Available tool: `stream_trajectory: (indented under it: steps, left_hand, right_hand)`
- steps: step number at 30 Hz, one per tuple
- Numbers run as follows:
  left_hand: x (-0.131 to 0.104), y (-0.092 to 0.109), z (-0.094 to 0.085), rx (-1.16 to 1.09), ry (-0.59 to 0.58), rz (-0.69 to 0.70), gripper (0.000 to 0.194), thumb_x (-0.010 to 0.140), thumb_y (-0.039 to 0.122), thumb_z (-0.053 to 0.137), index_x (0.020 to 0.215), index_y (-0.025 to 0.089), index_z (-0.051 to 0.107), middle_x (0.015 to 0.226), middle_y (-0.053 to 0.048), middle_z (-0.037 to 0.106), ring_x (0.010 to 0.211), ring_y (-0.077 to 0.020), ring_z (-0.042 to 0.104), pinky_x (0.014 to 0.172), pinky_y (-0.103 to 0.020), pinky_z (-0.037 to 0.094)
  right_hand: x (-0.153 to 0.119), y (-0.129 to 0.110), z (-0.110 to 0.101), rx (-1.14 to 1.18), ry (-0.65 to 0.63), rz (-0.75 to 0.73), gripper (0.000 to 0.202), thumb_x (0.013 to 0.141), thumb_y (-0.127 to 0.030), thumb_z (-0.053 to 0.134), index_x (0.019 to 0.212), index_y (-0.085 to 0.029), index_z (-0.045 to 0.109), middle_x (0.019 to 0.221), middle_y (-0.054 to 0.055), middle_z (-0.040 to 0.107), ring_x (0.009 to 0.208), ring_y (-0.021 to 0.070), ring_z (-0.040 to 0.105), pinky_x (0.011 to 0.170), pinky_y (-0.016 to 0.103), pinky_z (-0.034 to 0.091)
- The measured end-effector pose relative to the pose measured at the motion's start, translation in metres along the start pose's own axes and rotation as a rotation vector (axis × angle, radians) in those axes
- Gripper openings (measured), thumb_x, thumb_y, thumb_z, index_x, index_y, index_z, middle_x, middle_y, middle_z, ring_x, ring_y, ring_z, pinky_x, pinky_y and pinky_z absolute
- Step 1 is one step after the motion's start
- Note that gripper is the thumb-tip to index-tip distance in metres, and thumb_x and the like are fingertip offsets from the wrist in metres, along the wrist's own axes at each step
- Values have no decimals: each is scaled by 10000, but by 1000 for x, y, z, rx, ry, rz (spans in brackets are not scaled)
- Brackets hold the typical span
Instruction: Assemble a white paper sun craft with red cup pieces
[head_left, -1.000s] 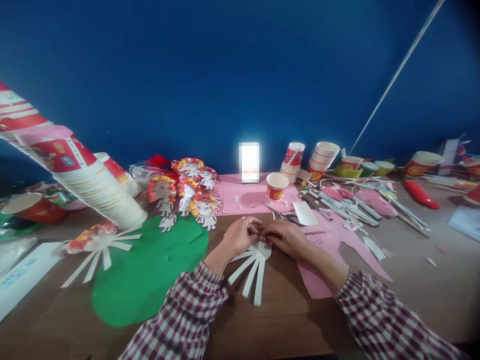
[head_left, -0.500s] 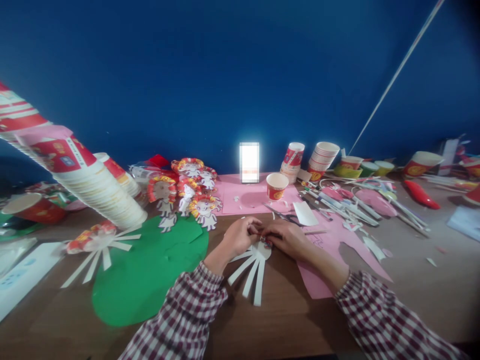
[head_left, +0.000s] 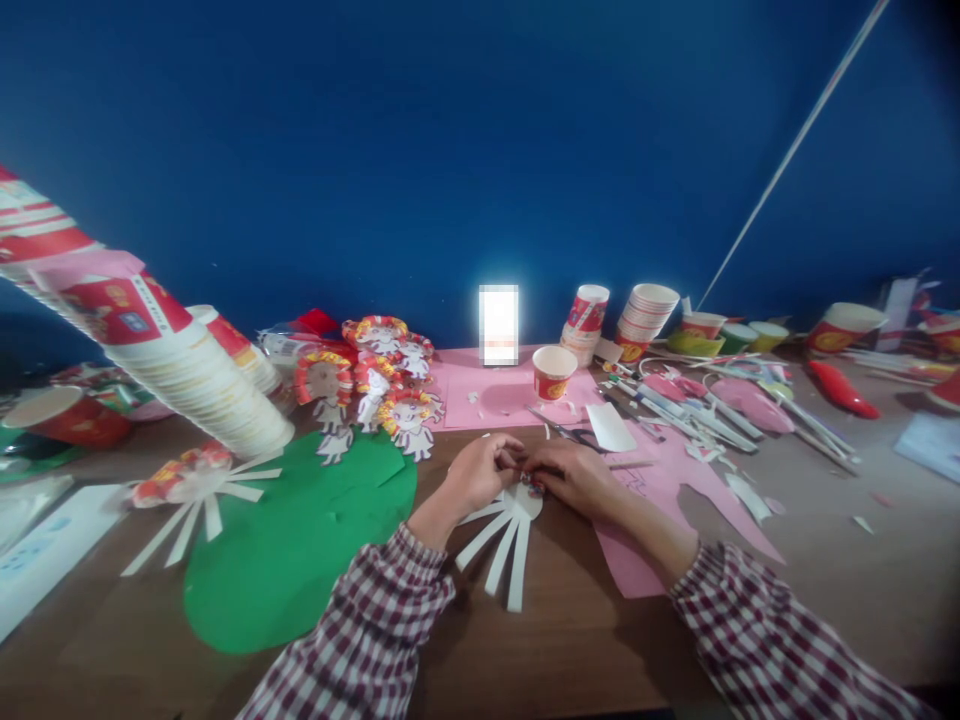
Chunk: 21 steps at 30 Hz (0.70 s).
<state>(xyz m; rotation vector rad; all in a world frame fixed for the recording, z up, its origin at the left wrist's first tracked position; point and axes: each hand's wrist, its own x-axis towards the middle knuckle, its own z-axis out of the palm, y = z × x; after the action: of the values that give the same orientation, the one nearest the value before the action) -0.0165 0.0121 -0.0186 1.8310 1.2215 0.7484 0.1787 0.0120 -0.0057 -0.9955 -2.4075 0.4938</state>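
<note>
A paper cup cut into strips [head_left: 513, 545] lies splayed in the middle, its white strips fanned toward me over the brown table. My left hand [head_left: 480, 472] is closed, thumb and fingers pinching at the cup's far side. Beside it my right hand [head_left: 574, 475] is closed too, its fingertips almost meeting the left ones at a small red-patterned bit of the cup. Exactly what lies between the fingertips is hidden. A similar cut cup with red and yellow rolled strips [head_left: 184, 475] rests at the left, partly over a green paper sheet [head_left: 300, 560].
Paper lion figures [head_left: 375, 385] cluster behind the green paper. A long cup stack [head_left: 180, 350] leans at left. Straight ahead stands a single paper cup [head_left: 554, 375] on pink paper [head_left: 480, 405]. Scissors [head_left: 566, 428], markers [head_left: 697, 415] and scraps spread to the right.
</note>
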Motion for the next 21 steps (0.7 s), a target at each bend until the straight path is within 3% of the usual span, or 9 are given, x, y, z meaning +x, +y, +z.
stream_trajectory:
  steps: [21]
  left_hand:
    - [-1,2,0,-1,9,5,363,703,244,650,1051,150,612,840,-74,682,772,-179,639,674,-257,492]
  right_hand:
    - [0,0,0,0,4,2,179,806,-118,583,913,-230,672,912,13,686,868,162,609,771,265,443]
